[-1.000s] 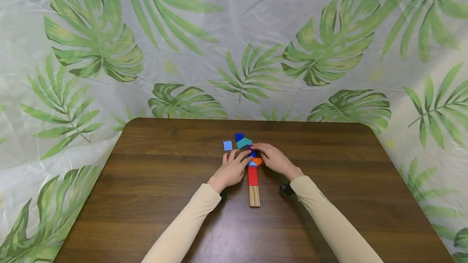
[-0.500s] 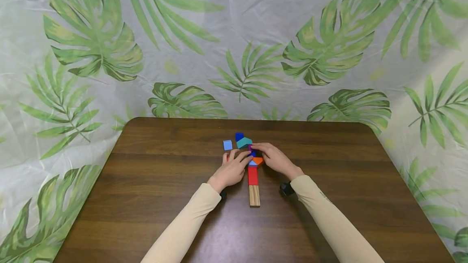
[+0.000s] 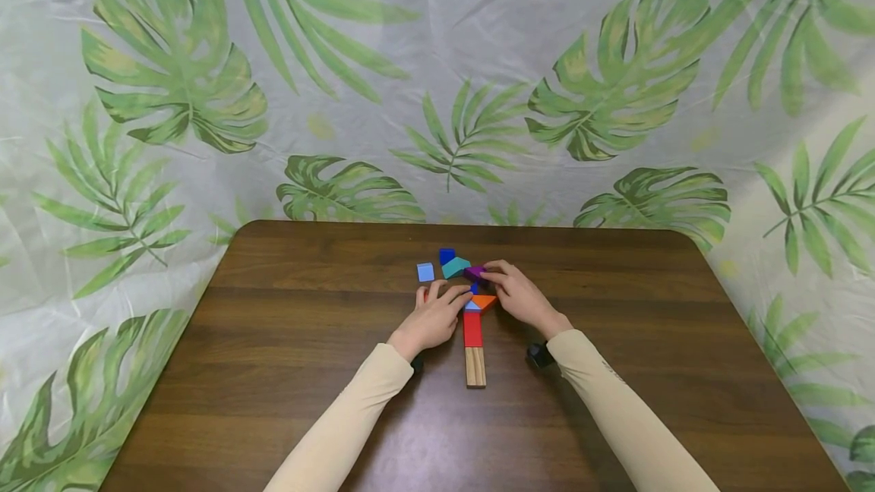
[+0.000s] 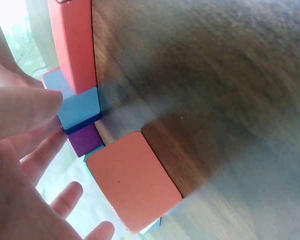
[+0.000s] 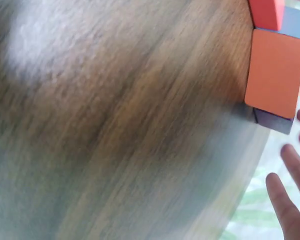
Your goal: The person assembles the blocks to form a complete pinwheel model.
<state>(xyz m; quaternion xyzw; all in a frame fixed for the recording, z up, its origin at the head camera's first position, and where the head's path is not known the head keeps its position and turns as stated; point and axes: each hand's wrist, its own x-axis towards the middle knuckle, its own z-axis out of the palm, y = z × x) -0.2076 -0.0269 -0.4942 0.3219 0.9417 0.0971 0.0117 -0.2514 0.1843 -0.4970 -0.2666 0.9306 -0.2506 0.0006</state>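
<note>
Grip is loose in both hands: nearer the bench's far edge, the purple block is touched by the right hand's straight fingers. If pushed unevenly, the teal block could be knocked askew. The left hand is angled inward, thumb laid against the light blue block.

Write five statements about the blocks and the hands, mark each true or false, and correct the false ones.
1. The wood-grain block lies nearer the person than the long red block. True.
2. The right hand rests on the wood-grain block. False: neither hand touches it.
3. The teal block is farther from the person than the long red block. True.
4. The left hand lies to the right of the long red block. False: it lies to the left.
5. The right hand's fingers reach the purple block. True.
</note>
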